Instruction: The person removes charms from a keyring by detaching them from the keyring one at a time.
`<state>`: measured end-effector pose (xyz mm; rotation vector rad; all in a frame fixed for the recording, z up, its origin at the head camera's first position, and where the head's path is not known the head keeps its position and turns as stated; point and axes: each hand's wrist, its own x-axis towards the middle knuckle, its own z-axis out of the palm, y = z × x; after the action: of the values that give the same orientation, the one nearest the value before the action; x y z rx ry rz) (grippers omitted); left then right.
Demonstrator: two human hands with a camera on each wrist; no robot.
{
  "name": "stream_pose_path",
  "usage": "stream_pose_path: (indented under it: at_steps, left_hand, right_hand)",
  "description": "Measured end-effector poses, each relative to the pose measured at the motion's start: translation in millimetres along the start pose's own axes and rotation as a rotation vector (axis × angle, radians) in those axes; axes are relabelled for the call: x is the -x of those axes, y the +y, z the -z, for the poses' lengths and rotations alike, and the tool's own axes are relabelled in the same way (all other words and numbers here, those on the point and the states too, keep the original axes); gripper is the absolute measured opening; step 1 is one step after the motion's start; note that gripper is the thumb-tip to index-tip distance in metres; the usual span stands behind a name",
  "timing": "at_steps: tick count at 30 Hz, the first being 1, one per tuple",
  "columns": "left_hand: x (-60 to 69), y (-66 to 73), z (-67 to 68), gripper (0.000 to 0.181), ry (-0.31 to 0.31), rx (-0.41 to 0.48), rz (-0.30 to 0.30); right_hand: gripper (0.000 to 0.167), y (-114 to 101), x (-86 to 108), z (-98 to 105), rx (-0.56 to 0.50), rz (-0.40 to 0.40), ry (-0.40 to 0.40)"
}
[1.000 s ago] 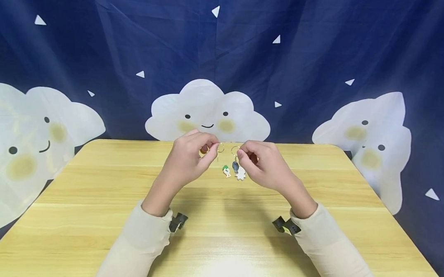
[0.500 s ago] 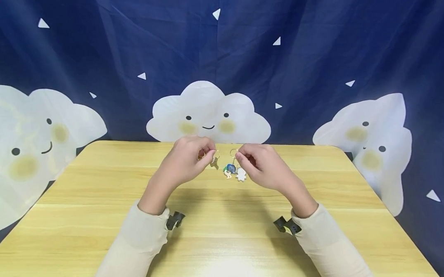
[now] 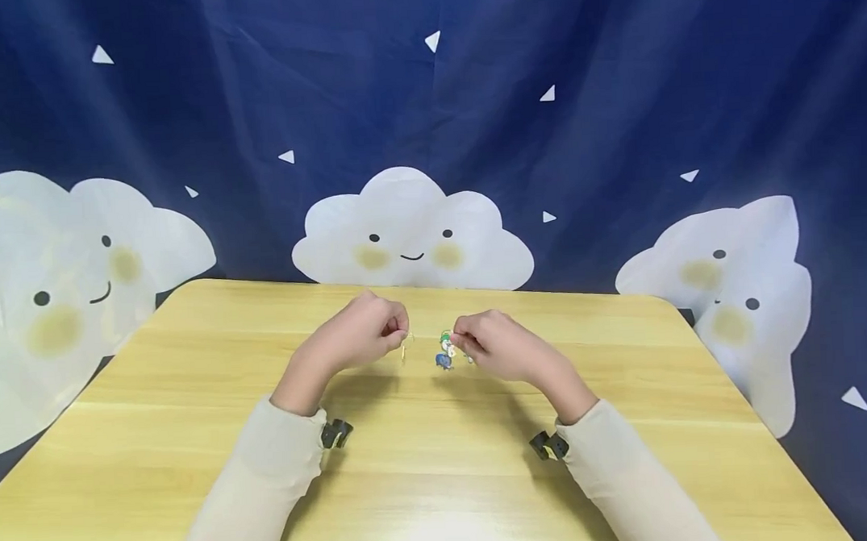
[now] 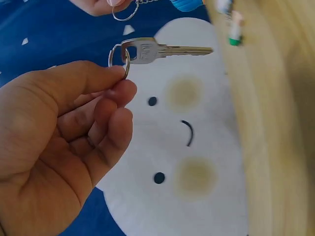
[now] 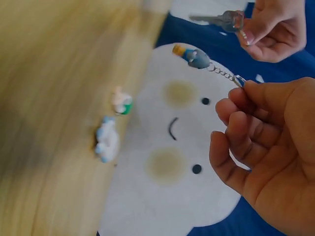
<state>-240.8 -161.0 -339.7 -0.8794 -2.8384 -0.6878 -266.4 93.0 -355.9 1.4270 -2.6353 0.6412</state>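
My left hand (image 3: 363,332) pinches a thin metal key ring (image 4: 127,71) between thumb and forefinger. A silver key (image 4: 145,52) hangs from that ring, above the table. To its right, my right hand (image 3: 505,348) pinches the ring end (image 5: 239,81) of a keychain. From its short chain (image 5: 221,73) dangles a small blue-grey figure charm (image 5: 198,58) with an orange and blue end. The two hands are apart, and key and keychain are separate. In the right wrist view, a white and green charm (image 5: 122,103) and a white and light-blue charm (image 5: 107,139) lie on the table.
The light wooden table (image 3: 427,464) spreads under both hands. Behind its far edge hangs a dark blue curtain (image 3: 353,88) with smiling white clouds (image 3: 411,211). Dark wrist cameras (image 3: 335,434) sit on the sleeves.
Both hands have lowered and shifted left, with the key and blue-grey keychain still hanging from them. The gap between the hands is slightly wider. The head view has tilted a little upward.
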Motion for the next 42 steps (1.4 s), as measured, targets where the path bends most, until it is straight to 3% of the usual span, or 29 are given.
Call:
stream_pose_path:
  at_steps: [6, 11, 23, 33, 42]
  left_hand:
    - [2.7, -5.5, -10.6, 0.025, -0.084, -0.036, -0.038]
    - [0.9, -10.2, -18.6, 0.027, -0.133, -0.017, -0.067]
    - [-17.3, -39.5, -46.1, 0.022, -0.098, 0.041, -0.019]
    - [-31.3, -59.8, -55.2, 0.017, -0.133, 0.038, 0.039]
    - [-38.7, -67.8, -57.9, 0.019, -0.158, 0.057, 0.073]
  right_hand:
    - [0.031, 6, -9.0, -12, 0.034, 0.022, -0.144]
    - [0.028, 13, -18.3, -19, 0.031, 0.031, -0.209]
    - [0.026, 34, -42.7, -27, 0.043, -0.031, -0.237]
    - [0.015, 55, -58.6, -40, -0.017, -0.083, -0.216]
    - [0.016, 63, -69.0, -42, -0.022, -0.153, -0.237]
